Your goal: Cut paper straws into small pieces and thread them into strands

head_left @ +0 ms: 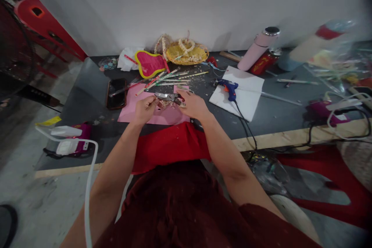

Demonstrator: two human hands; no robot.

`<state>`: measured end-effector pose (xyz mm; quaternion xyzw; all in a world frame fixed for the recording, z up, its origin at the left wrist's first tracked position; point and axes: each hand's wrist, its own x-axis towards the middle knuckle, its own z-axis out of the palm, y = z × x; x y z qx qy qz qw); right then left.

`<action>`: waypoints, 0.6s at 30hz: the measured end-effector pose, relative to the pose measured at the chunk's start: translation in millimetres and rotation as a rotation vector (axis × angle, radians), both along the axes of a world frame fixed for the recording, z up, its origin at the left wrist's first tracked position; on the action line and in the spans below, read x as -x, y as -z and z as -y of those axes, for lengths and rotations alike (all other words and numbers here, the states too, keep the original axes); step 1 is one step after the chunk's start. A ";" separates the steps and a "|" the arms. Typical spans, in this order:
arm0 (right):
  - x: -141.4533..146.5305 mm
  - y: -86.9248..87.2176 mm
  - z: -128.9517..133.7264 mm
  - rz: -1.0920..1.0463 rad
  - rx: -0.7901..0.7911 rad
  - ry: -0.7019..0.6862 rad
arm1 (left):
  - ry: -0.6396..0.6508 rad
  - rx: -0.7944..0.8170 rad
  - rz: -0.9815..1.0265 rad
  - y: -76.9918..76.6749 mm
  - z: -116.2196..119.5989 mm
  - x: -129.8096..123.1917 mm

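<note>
My right hand point(193, 104) is closed around the handles of a pair of pruning shears point(167, 96), whose metal blades point left. By the blade tips, my left hand point(145, 109) is closed in a pinch; whatever it holds is too small to make out. Small cut pieces point(165, 104) lie under the shears on a sheet of pink paper point(130, 105). Just beyond the hands, several thin patterned sticks point(167, 82) lie in a loose pile.
A phone point(116, 93) lies left of the paper. Behind are a pink-and-yellow plaque point(151, 64) and a yellow basket point(187, 60). Rightward, a blue glue gun point(230, 88) rests on a white sheet point(250, 104), its cord crossing the edge, near a pink flask point(257, 50) and red can point(265, 62).
</note>
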<state>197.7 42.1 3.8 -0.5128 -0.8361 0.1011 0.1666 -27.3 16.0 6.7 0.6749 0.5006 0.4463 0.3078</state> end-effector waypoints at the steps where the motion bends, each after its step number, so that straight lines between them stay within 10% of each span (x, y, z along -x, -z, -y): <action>1: -1.1 0.8 -0.8 0.001 0.004 -0.008 | 0.019 0.012 0.013 0.3 0.1 0.5; 18: 0.7 -5.8 1.6 0.053 0.011 0.026 | 0.045 -0.004 0.014 -1.2 1.6 1.1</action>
